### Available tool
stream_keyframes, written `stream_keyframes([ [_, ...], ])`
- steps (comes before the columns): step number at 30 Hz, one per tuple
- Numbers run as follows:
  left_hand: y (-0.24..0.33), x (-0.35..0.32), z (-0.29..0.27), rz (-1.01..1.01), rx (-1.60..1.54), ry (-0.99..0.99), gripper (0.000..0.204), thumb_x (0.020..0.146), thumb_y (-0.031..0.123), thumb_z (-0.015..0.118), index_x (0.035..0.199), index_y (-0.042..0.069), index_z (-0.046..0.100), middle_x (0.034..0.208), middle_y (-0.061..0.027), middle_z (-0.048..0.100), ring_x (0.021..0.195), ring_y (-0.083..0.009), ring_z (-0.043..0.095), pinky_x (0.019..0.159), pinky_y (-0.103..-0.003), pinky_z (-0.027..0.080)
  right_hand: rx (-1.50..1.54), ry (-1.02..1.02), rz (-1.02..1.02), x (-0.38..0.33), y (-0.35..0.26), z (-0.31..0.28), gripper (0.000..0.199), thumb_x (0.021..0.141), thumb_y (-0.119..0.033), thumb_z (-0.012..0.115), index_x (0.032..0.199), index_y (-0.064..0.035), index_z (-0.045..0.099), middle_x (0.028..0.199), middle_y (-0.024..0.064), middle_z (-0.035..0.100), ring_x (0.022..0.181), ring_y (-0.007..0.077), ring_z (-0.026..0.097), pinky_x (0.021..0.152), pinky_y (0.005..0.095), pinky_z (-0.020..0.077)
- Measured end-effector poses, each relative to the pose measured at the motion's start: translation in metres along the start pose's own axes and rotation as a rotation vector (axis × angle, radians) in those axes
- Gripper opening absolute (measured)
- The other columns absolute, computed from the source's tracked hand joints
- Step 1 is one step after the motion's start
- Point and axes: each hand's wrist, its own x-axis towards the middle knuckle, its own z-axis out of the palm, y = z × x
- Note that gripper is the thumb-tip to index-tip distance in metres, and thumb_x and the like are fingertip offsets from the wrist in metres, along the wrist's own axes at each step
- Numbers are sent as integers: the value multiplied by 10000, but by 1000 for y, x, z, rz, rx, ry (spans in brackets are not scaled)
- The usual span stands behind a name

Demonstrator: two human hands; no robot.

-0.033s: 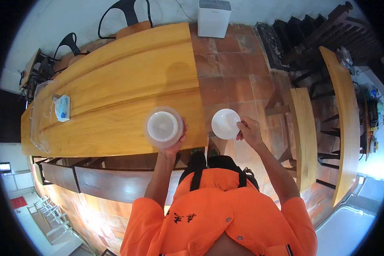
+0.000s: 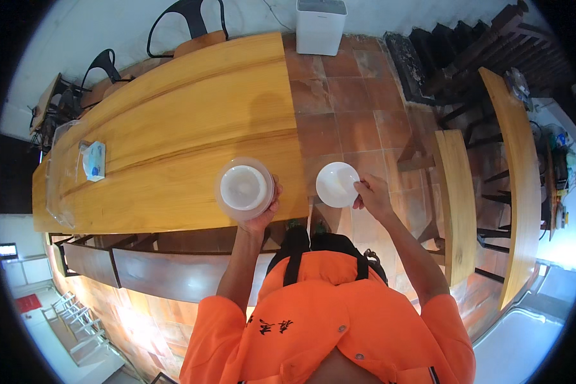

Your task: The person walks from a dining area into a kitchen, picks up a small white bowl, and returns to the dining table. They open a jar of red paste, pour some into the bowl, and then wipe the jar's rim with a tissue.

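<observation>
My left hand (image 2: 261,221) is closed around the right and near side of a translucent round bowl (image 2: 230,214), held over the wooden table's near right end. A smaller white bowl (image 2: 242,185) sits inside it, or on it; I cannot tell which. Just beyond the table's right end, my right hand (image 2: 374,196) pinches a small white dish (image 2: 333,183) by its right rim. The dish is tilted so its inner face shows. A gap separates the dish from the bowls. Several fingers of the left hand are hidden beneath the translucent bowl.
The long wooden table (image 2: 192,121) carries a tissue box (image 2: 95,161) and a clear plastic cover (image 2: 56,192) at its left. A wooden bench (image 2: 457,211) and another long table (image 2: 517,192) stand to the right. Chairs and a white bin-like appliance (image 2: 320,31) line the far wall.
</observation>
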Motion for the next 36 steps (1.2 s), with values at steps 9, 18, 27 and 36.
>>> stream_keyframes([
  [9,-32,-44,5,103,-82,30,540,847,473,546,1199,65,544,1098,-166,514,989,-335,515,686,-420,574,11,-151,-49,26,13,21,174,874,-92,529,901,66,596,644,108,621,448,128,581,379,242,453],
  [18,22,-71,0,241,-44,32,590,834,513,539,1216,64,523,1121,-176,500,1037,-341,510,691,-444,577,-20,-249,49,80,-24,106,195,877,-111,523,870,61,613,632,105,625,451,136,586,428,267,481],
  [27,163,-42,-67,67,-57,76,543,837,465,596,1222,89,523,1150,-162,528,1070,-340,519,736,-446,530,-51,-106,75,140,20,185,184,891,-116,536,914,44,626,624,98,623,453,143,591,401,268,476],
  [36,237,-18,-66,54,185,249,494,933,448,436,1261,89,523,1239,-104,577,1162,-282,541,968,-476,466,-472,41,67,128,-14,191,274,881,-209,622,1029,21,606,690,100,636,555,178,621,522,297,505],
])
